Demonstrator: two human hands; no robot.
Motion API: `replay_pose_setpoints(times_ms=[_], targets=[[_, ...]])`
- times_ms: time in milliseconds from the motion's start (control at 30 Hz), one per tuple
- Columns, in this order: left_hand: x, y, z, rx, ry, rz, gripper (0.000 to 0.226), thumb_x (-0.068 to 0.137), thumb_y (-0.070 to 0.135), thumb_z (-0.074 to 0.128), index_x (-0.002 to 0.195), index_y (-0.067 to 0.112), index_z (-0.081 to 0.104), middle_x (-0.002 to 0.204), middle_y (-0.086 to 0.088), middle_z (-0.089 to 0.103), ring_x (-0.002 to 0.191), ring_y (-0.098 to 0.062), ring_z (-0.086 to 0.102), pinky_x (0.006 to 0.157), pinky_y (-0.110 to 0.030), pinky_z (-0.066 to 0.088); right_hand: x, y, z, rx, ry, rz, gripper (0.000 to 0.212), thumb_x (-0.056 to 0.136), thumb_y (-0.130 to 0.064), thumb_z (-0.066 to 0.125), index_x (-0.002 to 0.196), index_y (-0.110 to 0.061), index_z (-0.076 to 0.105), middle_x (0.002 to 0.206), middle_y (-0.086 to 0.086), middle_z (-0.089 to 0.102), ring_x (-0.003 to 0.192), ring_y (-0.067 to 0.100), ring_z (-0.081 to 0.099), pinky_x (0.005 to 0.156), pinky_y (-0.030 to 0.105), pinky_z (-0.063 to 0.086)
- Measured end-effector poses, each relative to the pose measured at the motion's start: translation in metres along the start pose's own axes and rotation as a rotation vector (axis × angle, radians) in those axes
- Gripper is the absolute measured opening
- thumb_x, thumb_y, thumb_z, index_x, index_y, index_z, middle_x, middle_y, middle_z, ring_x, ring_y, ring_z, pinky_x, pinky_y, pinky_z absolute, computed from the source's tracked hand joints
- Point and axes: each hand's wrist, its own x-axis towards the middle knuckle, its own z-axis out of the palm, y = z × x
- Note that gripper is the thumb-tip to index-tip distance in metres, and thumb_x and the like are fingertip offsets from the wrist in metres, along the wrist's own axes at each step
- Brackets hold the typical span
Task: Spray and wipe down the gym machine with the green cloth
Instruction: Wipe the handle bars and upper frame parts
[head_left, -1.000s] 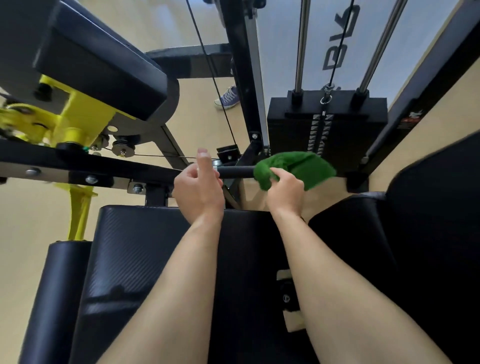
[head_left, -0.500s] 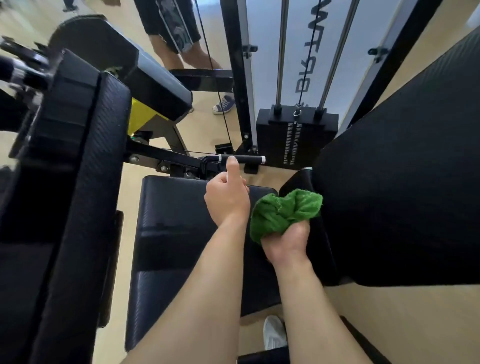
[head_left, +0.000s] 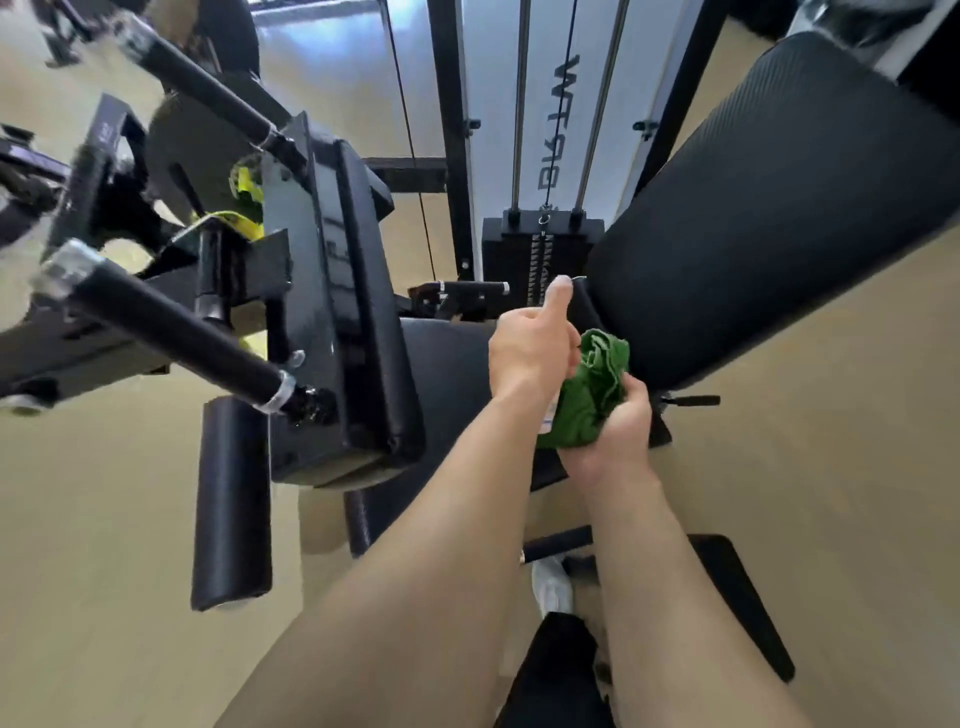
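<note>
Head view: right hand (head_left: 613, 436) fingers grasp green cloth (head_left: 587, 400); left hand (head_left: 530, 353) clenched, thumb up.

The floor (head_left: 104, 519) under me is a smooth, plain tan surface that spreads out on my left and right and carries on to the far end of the room. It has a dull shine with no lines or mats that I can make out. Straight ahead at the far end a pale, bluish glare (head_left: 322, 67) lies across it, bright and cool. In the far left corner stands some dark equipment (head_left: 57, 36), too blurred to tell what it is. At the far right there is another blurred shape (head_left: 857, 21), dark and pale. The light is even and soft, and the shadows on the floor are faint.
</note>
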Motion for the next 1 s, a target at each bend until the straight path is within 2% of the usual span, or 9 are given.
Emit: replay_pose_setpoints(times_ms=[67, 133, 233, 367, 500, 667, 800, 900, 1000], targets=[[-0.030, 0.011, -0.017, 0.026, -0.072, 0.039, 0.064, 0.098, 0.062, 0.052, 0.057, 0.014, 0.065, 0.055, 0.000, 0.066, 0.054, -0.017, 0.063, 0.082, -0.042, 0.061, -0.028, 0.000, 0.010, -0.089, 0.008, -0.068, 0.046, 0.102, -0.037, 0.038, 0.126, -0.010, 0.066, 0.117, 0.013, 0.068, 0.109, 0.029, 0.066, 0.098, 0.042, 0.052], [-0.056, 0.025, -0.035, 0.049, -0.158, 0.079, 0.064, 0.099, 0.060, 0.052, 0.062, 0.010, 0.065, 0.055, -0.002, 0.065, 0.052, -0.017, 0.060, 0.076, -0.037, 0.059, -0.053, 0.001, 0.020, -0.167, 0.006, -0.164, 0.042, 0.103, -0.029, 0.041, 0.137, -0.012, 0.060, 0.124, 0.013, 0.067, 0.115, 0.030, 0.066, 0.100, 0.048, 0.053], [-0.090, 0.048, -0.067, 0.086, -0.258, 0.148, 0.063, 0.098, 0.059, 0.055, 0.063, 0.008, 0.066, 0.054, -0.003, 0.063, 0.051, -0.018, 0.059, 0.074, -0.039, 0.059, -0.094, 0.005, 0.044, -0.284, 0.007, -0.291, 0.036, 0.101, -0.013, 0.043, 0.127, -0.025, 0.066, 0.125, 0.019, 0.068, 0.112, 0.036, 0.069, 0.096, 0.059, 0.054], [-0.123, 0.065, -0.118, 0.120, -0.336, 0.222, 0.061, 0.102, 0.055, 0.055, 0.064, 0.007, 0.065, 0.057, -0.006, 0.062, 0.052, -0.017, 0.057, 0.061, -0.031, 0.054, -0.135, 0.015, 0.088, -0.471, -0.029, -0.307, 0.033, 0.098, -0.011, 0.045, 0.114, -0.019, 0.073, 0.111, 0.021, 0.071, 0.094, 0.034, 0.070, 0.084, 0.052, 0.059], [-0.142, 0.062, -0.177, 0.045, -0.293, 0.288, 0.061, 0.106, 0.046, 0.054, 0.062, 0.005, 0.063, 0.056, -0.011, 0.060, 0.049, -0.016, 0.056, 0.053, -0.027, 0.049, -0.155, 0.040, 0.129, -0.515, -0.081, -0.299, 0.030, 0.098, -0.015, 0.042, 0.104, -0.013, 0.071, 0.093, 0.012, 0.072, 0.085, 0.029, 0.070, 0.079, 0.046, 0.057], [-0.153, 0.041, -0.243, -0.072, -0.150, 0.314, 0.060, 0.095, 0.054, 0.051, 0.058, 0.008, 0.063, 0.055, -0.012, 0.059, 0.049, -0.020, 0.056, 0.053, -0.029, 0.048, -0.174, 0.073, 0.162, -0.576, -0.183, -0.332, 0.031, 0.101, -0.017, 0.039, 0.098, -0.011, 0.069, 0.092, 0.010, 0.074, 0.083, 0.026, 0.071, 0.074, 0.043, 0.060], [-0.145, 0.024, -0.288, -0.209, -0.085, 0.203, 0.068, 0.093, 0.064, 0.045, 0.061, 0.007, 0.062, 0.055, -0.013, 0.058, 0.047, -0.020, 0.053, 0.051, -0.026, 0.048, -0.187, 0.094, 0.173, -0.603, -0.119, -0.430, 0.032, 0.100, -0.016, 0.040, 0.096, -0.015, 0.072, 0.091, 0.011, 0.073, 0.079, 0.030, 0.068, 0.073, 0.050, 0.057], [-0.134, 0.016, -0.316, -0.220, -0.098, 0.158, 0.069, 0.103, 0.060, 0.045, 0.058, 0.010, 0.060, 0.055, -0.013, 0.058, 0.046, -0.020, 0.052, 0.053, -0.029, 0.047, -0.200, 0.110, 0.179, -0.598, -0.045, -0.500, 0.030, 0.100, -0.016, 0.042, 0.103, -0.012, 0.071, 0.093, 0.013, 0.073, 0.081, 0.032, 0.068, 0.075, 0.055, 0.058], [-0.125, 0.011, -0.338, -0.188, -0.158, 0.151, 0.065, 0.099, 0.061, 0.047, 0.053, 0.016, 0.060, 0.055, -0.012, 0.058, 0.048, -0.021, 0.053, 0.057, -0.034, 0.047, -0.215, 0.132, 0.185, -0.589, 0.057, -0.616, 0.030, 0.098, -0.017, 0.043, 0.107, -0.011, 0.070, 0.095, 0.013, 0.073, 0.084, 0.032, 0.068, 0.075, 0.055, 0.058]])
